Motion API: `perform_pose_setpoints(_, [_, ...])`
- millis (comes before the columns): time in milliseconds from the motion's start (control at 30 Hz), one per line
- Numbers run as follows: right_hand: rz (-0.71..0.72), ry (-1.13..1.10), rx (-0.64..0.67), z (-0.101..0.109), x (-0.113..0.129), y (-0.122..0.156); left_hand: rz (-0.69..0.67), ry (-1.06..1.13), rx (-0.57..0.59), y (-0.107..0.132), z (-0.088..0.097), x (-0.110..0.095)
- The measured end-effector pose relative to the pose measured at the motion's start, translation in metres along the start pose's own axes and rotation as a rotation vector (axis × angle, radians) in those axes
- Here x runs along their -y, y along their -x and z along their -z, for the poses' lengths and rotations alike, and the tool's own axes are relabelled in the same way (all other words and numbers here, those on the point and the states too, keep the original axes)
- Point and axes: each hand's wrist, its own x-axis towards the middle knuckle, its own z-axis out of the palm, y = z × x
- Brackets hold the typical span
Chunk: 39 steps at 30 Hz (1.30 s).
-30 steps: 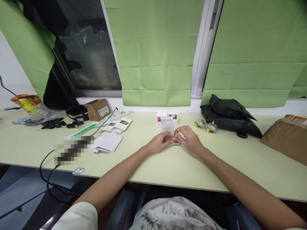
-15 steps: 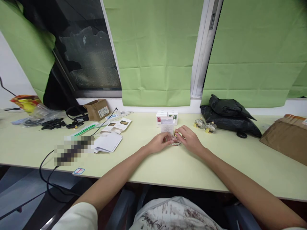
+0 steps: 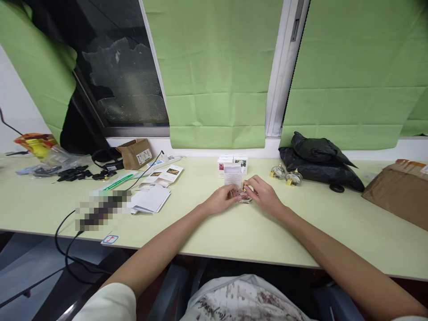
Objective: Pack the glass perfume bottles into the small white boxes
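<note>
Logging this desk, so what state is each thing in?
Glass bottle: between both hands
Left hand: holding bottle
Right hand: apparently pinching gold top
Front white box: standing, apparently open
Other two bottles: set down, untouched
Small cardboard box: apparently open
White papers: folded
Middle blind: lowered

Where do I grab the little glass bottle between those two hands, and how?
Probably pinch the left side of the glass bottle, coming from the left. Its body looks low and wide, and the left hand is at that side. The gold-coloured part above looks narrow, and the right hand's fingers are there.
</note>
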Motion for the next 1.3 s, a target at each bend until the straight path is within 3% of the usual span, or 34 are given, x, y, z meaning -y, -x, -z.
perform_pose_setpoints(867, [-0.024, -0.047, 0.024, -0.0017, -0.0032, 0.002, 0.007, 0.002, 0.001, 0.0006, 0.0005, -0.002])
perform_pose_setpoints(1300, [-0.167, -0.172, 0.04, 0.0008, -0.0009, 0.0034, 0.008, 0.006, 0.009, 0.0006, 0.0021, -0.0034])
